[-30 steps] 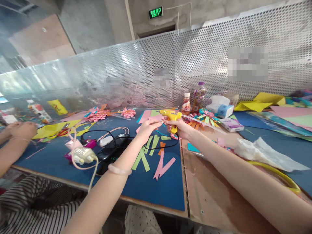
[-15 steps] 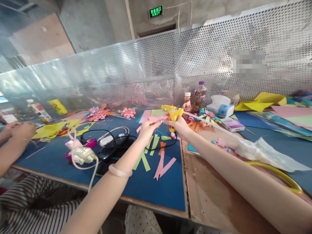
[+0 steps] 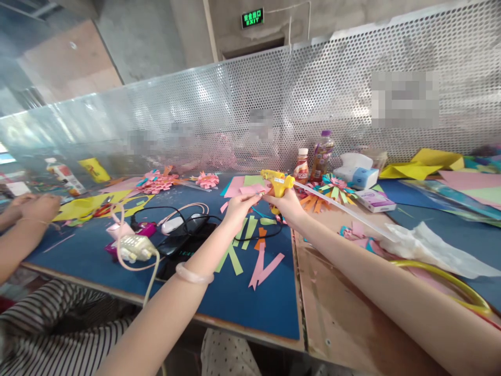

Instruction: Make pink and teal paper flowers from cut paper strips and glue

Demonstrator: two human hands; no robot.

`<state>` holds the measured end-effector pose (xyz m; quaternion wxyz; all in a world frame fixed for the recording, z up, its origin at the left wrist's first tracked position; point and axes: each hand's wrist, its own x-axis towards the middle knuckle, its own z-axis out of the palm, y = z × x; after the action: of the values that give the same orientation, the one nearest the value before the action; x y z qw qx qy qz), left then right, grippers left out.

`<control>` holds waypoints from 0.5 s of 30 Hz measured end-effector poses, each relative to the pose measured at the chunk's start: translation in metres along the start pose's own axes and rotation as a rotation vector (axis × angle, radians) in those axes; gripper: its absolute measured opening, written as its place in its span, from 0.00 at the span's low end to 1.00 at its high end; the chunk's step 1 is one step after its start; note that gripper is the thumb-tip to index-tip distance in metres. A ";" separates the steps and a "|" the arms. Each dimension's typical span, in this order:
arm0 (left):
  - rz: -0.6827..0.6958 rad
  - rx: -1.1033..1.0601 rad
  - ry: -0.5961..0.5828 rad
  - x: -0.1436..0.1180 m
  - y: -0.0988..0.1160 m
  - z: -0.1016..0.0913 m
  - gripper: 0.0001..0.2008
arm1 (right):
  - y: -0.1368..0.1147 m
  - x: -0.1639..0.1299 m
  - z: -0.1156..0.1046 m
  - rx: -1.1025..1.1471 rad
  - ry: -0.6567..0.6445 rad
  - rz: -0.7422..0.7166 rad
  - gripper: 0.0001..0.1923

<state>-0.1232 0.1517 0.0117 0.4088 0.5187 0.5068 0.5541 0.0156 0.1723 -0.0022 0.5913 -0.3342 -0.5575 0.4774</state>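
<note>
Over the blue tabletop (image 3: 270, 310) we reach both arms forward, our right hand (image 3: 290, 206) curling its fingers around the grip of the yellow glue gun (image 3: 277, 183), which we hold raised just beside our left hand (image 3: 238, 210), seemingly to keep its nozzle close to the work. The long glue stick (image 3: 348, 211) juts from its back, and nearer us the green strips (image 3: 249, 233) and pink strips (image 3: 263, 269) lie loose, perhaps for easy picking. Our left thumb and fingertips press together, but we cannot tell what they pinch.
</note>
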 end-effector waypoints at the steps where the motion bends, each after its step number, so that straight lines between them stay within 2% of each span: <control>1: -0.001 0.006 0.004 0.000 0.000 0.000 0.17 | 0.000 0.000 0.000 -0.001 -0.005 0.005 0.19; 4: 0.025 0.002 0.000 0.000 0.000 -0.001 0.16 | -0.001 -0.001 0.001 0.008 0.001 0.009 0.18; 10: 0.053 -0.182 0.125 0.011 -0.004 -0.010 0.15 | 0.002 -0.001 -0.001 -0.057 0.061 0.031 0.12; 15: 0.066 -0.345 0.348 0.020 -0.001 -0.021 0.15 | 0.002 -0.001 -0.003 -0.192 -0.010 0.051 0.14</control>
<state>-0.1469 0.1688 0.0147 0.3795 0.3544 0.4503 0.7264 0.0180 0.1720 -0.0054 0.5413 -0.4010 -0.5948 0.4386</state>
